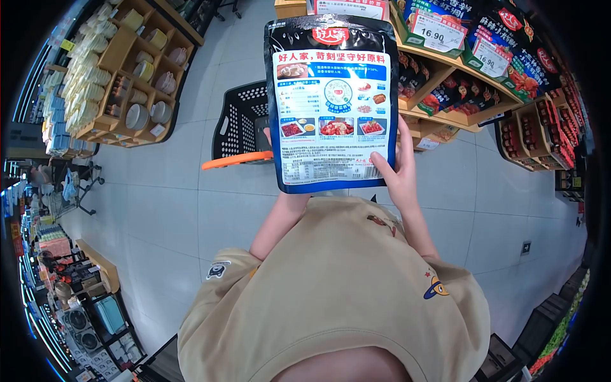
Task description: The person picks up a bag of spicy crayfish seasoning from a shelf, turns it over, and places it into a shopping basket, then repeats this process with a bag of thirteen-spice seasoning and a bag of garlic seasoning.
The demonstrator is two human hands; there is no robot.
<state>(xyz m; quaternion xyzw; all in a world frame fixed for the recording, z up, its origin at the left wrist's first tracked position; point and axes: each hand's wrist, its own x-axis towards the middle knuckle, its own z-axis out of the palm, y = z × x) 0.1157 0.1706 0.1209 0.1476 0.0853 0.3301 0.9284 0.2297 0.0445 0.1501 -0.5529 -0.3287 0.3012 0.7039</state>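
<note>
A large blue-and-black seasoning pouch (331, 89), printed with Chinese text and food pictures, is held upright in front of me, printed panel toward me. My right hand (398, 172) grips its lower right edge, thumb pressed on the front and fingers behind. My left hand (268, 135) is mostly hidden behind the pouch; only a bit of it shows at the left edge, where it seems to support the pouch. A black shopping basket (232, 121) is at the left, its orange handle (237, 160) running behind the pouch near my left forearm; its hold point is hidden.
At the upper right, wooden shelves (471, 63) carry similar pouches and price cards (439, 32). Another shelf with red-packed goods (534, 137) stands at the far right. Bowls fill a wooden display (143, 89) at the left. Grey tiled floor (159, 210) surrounds me.
</note>
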